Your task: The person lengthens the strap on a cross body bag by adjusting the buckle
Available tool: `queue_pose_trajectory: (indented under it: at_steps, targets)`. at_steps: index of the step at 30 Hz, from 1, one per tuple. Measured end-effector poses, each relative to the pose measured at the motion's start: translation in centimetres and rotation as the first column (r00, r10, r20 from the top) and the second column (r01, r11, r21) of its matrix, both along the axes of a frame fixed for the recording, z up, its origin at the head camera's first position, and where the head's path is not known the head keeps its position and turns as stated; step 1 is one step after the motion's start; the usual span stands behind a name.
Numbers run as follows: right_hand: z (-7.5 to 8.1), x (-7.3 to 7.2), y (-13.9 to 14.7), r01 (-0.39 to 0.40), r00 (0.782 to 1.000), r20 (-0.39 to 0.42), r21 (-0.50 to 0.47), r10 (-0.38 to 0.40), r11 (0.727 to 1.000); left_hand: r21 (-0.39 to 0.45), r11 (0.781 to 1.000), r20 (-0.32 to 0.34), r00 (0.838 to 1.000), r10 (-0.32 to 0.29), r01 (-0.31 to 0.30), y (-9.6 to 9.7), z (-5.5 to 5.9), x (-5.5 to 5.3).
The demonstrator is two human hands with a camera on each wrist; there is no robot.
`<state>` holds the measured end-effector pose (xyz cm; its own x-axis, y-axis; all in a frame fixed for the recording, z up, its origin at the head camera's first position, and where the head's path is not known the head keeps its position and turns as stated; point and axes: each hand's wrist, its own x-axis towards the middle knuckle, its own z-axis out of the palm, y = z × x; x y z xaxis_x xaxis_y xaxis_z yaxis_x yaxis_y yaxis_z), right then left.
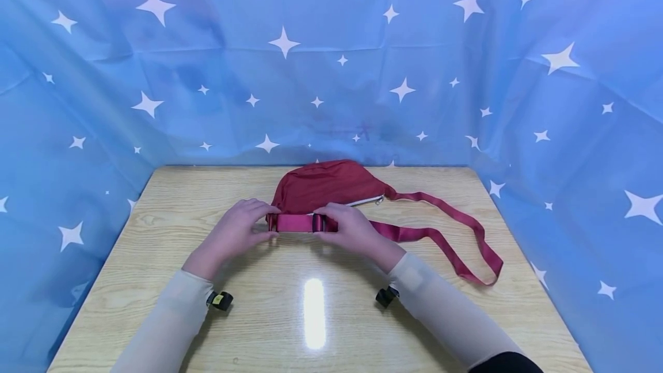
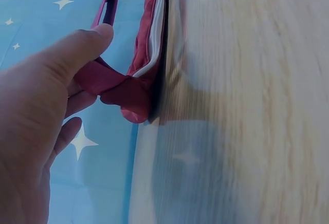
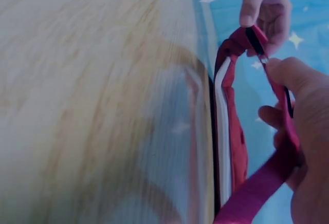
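Observation:
A dark red waist bag lies on the wooden table, its silver zipper facing the front. My left hand pinches the bag's red strap near the left end of the bag, thumb on one side and fingers on the other. A short, taut stretch of strap runs across to my right hand, which pinches it beside a black slider buckle. In the right wrist view the strap trails from under my right hand, and part of the buckle is hidden by the fingers.
The remaining strap loops over the right side of the table. Behind the table's far edge and along both sides hangs a blue cloth with white stars.

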<state>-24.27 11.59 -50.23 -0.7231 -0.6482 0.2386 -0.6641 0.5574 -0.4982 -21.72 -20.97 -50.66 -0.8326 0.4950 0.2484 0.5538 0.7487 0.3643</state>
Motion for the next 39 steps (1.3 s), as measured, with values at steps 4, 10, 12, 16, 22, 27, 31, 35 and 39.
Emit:
queue_pose_trajectory:
  at_steps: [4,10,12,16,22,27,31,35,39]
  targets:
    - [-0.4,-0.1,0.1,-0.003,1.0,0.001,0.02,0.003,1.0,-0.015,1.0,0.021,1.0,-0.01,0.011,-0.1,-0.1,-0.1]
    - [-1.5,-0.5,0.0,0.017,1.0,0.003,0.115,-0.018,0.993,-0.051,0.998,0.018,0.999,-0.043,0.044,0.0,-0.7,-0.7]
    - [-1.8,-0.6,-0.1,0.019,1.0,0.002,0.145,-0.019,0.989,-0.064,0.997,0.012,0.999,-0.049,0.05,0.0,-0.9,-0.9]
    - [-2.2,-0.9,-0.4,0.014,1.0,0.014,0.177,-0.017,0.984,-0.086,0.995,0.017,0.999,-0.051,0.053,0.0,-1.0,-1.1]
    - [-3.0,-1.2,-0.9,0.018,0.999,0.034,0.195,-0.025,0.981,-0.111,0.992,0.024,0.998,-0.063,0.066,0.1,-1.4,-1.6]
    - [-3.4,-1.2,-1.3,0.038,0.999,0.024,0.191,-0.043,0.981,-0.092,0.994,0.032,0.998,-0.055,0.058,0.2,-1.7,-1.8]
    - [-3.5,-1.0,-1.6,0.061,0.997,0.026,0.176,-0.067,0.982,-0.078,0.996,0.025,0.999,-0.042,0.043,0.0,-2.2,-2.0]
    - [-3.5,-0.7,-1.8,0.093,0.994,0.043,0.155,-0.101,0.984,-0.06,0.997,0.021,0.999,-0.039,0.041,-0.3,-2.8,-2.2]
    - [-3.4,-0.3,-2.0,0.117,0.991,0.051,0.148,-0.126,0.982,-0.044,0.999,0.036,0.999,-0.024,0.025,-0.4,-3.2,-2.2]
